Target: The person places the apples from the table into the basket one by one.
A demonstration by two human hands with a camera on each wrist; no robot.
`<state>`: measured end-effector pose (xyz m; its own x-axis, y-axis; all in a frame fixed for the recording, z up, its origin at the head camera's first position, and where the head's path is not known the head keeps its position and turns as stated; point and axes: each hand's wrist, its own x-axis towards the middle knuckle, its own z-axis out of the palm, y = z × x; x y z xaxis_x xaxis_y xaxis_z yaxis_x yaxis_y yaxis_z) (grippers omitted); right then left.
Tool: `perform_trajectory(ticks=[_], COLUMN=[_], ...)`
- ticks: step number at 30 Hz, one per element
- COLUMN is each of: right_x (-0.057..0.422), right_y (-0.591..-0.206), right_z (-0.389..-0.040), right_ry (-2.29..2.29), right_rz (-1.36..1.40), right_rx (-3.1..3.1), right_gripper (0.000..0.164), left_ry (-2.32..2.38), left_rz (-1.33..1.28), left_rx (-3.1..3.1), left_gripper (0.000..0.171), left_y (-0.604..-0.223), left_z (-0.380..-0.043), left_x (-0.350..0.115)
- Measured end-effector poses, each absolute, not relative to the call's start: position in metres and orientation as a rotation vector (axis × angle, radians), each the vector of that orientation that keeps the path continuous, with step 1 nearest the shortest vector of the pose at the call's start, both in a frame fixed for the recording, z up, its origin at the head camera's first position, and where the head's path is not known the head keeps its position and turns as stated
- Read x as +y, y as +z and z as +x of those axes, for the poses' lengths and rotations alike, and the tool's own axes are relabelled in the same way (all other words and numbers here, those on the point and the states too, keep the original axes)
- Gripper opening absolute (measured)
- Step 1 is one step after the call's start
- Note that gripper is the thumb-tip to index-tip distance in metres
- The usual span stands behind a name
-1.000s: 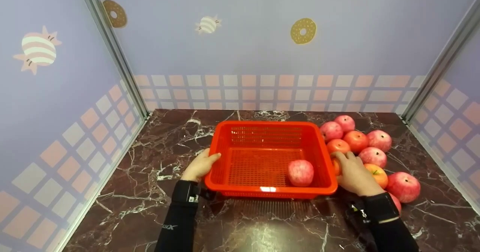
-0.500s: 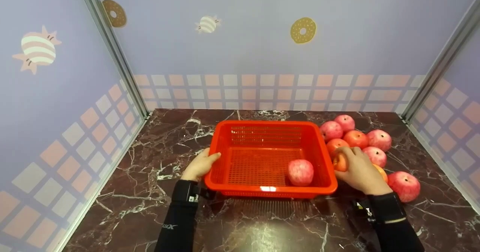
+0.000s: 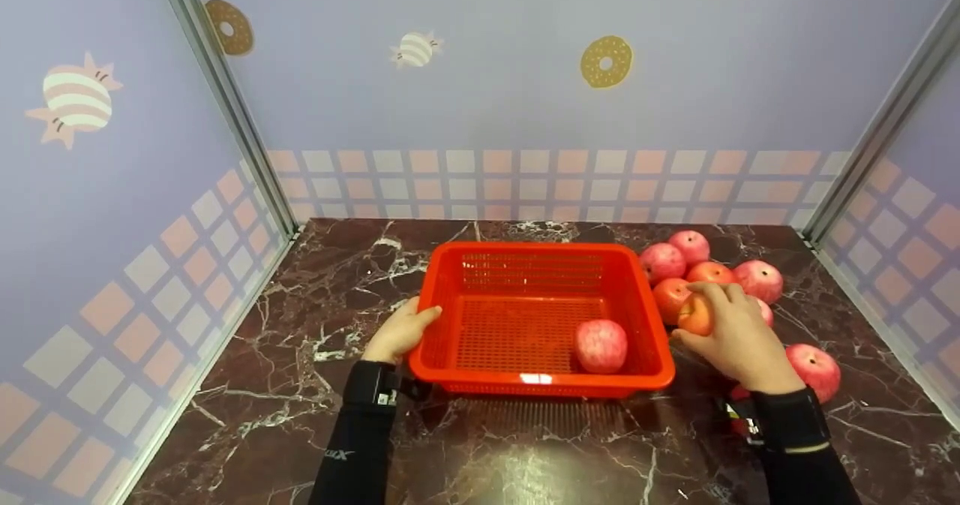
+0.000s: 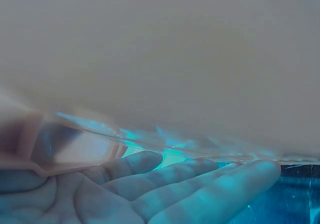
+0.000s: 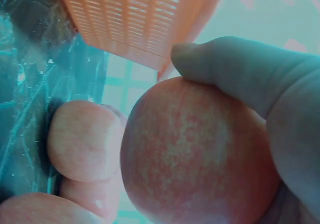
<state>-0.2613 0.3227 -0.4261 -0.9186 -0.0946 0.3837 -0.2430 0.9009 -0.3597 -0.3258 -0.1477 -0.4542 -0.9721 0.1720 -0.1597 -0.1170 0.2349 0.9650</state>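
A red plastic basket (image 3: 536, 382) with slotted walls sits mid-table. My left hand (image 3: 397, 332) holds its left rim, thumb over the edge. In the left wrist view the left fingers (image 4: 215, 194) extend along a large blurred surface. Inside the basket, one pinkish-red apple (image 3: 601, 346) lies near the front right corner. My right hand (image 3: 742, 340) grips an orange-red apple (image 3: 696, 314) to the right of the basket. The right wrist view shows this apple (image 5: 195, 154) large, the thumb on its upper side and the other fingers mostly hidden.
Several apples (image 3: 759, 281) cluster right of the basket, behind the right hand. Another apple (image 3: 814, 372) lies beside the right wrist. Patterned walls close in the dark marbled table (image 3: 300, 415) at the back and sides.
My right hand has drawn the orange-red apple away from the basket's right wall, rightward and slightly back. The left hand and the basket look unmoved.
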Motion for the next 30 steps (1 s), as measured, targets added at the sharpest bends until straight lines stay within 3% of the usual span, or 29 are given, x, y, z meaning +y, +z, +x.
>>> perform_trajectory(ticks=[30], right_x=[0.279], right_y=[-0.416], right_z=[-0.246], right_ry=[0.674], right_rz=[0.525], right_rx=[-2.468], right_gripper=[0.067], left_ry=[1.848], left_rz=[0.057], left_rx=[2.243], left_gripper=[0.040], left_y=[-0.456], left_z=[-0.327], left_x=[-0.146])
